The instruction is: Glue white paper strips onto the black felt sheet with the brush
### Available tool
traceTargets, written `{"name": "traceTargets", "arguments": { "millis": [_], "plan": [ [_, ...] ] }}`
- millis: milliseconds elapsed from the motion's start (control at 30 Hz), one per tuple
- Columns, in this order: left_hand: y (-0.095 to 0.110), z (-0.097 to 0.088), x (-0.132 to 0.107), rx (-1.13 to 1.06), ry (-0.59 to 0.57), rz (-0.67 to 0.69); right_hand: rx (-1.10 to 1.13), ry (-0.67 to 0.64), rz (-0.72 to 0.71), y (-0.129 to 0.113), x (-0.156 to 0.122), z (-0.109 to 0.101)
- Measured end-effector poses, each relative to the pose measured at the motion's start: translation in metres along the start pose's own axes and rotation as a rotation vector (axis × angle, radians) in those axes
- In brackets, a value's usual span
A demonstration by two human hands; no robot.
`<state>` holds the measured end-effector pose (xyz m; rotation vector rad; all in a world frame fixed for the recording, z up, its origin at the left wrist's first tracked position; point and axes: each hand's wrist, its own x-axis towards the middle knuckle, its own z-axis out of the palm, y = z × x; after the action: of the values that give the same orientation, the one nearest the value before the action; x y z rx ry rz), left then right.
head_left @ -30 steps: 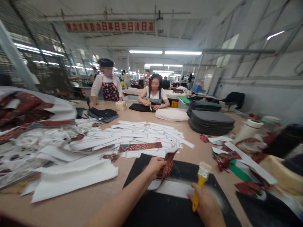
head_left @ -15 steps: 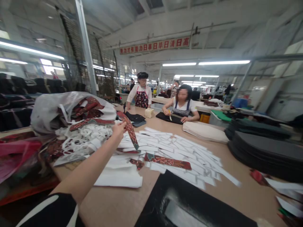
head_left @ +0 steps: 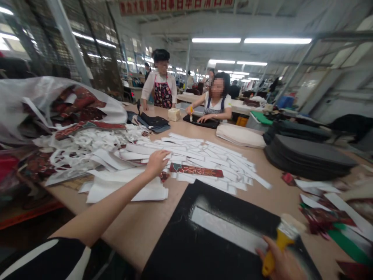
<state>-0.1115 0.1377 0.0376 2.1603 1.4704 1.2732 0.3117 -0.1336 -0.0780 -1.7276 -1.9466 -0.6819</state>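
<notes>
My left hand (head_left: pixel 157 162) reaches over the pile of white strips (head_left: pixel 189 149), fingers pressed together; what they pinch, if anything, cannot be made out. Just right of it lies a red patterned strip (head_left: pixel 196 170) with a green end. My right hand (head_left: pixel 284 262) is closed around a yellow-handled paintbrush (head_left: pixel 281 239), pale bristles pointing up. Its fingertips touch the right end of a pale strip (head_left: pixel 227 229). That strip lies flat on a black board (head_left: pixel 175 241), with a wet shine around it.
A clear plastic bag (head_left: pixel 20 93) of patterned pieces and white scraps (head_left: pixel 84 149) stand at the left. Dark stacked pieces (head_left: pixel 309 155) and fabric scraps (head_left: pixel 326 217) lie at the right. One co-worker (head_left: pixel 161 81) stands across the table; another (head_left: pixel 217 97) brushes a black piece.
The patterned strip that my left hand held up is no longer visible in it, and the hand is lower over the strips. My right hand has come into view with the paintbrush. The view has tilted down.
</notes>
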Motion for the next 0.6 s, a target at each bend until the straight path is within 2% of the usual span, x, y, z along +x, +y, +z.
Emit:
{"name": "traceTargets", "arguments": {
  "millis": [100, 133, 200, 267, 333, 433, 533, 600],
  "plan": [
    [0.046, 0.032, -0.068, -0.063, -0.291, 0.191, -0.058, -0.07, -0.063, -0.004, 0.008, -0.019],
    [0.061, 0.04, -0.091, -0.041, -0.415, 0.346, -0.042, -0.088, -0.102, -0.006, 0.015, -0.025],
    [0.084, 0.051, -0.132, 0.025, -0.524, 0.552, 0.029, -0.129, -0.198, -0.014, 0.034, -0.039],
    [0.097, 0.059, -0.16, 0.089, -0.556, 0.639, 0.131, -0.19, -0.247, -0.028, 0.059, -0.052],
    [0.1, 0.064, -0.176, 0.137, -0.538, 0.651, 0.274, -0.233, -0.21, -0.05, 0.087, -0.059],
    [0.098, 0.068, -0.182, 0.177, -0.492, 0.659, 0.583, -0.265, -0.04, -0.089, 0.129, -0.052],
    [0.096, 0.069, -0.181, 0.175, -0.459, 0.662, 0.828, -0.428, 0.09, -0.122, 0.16, -0.035],
    [0.096, 0.07, -0.18, 0.179, -0.448, 0.669, 0.806, -0.562, 0.071, -0.135, 0.173, -0.027]
  ]
}}
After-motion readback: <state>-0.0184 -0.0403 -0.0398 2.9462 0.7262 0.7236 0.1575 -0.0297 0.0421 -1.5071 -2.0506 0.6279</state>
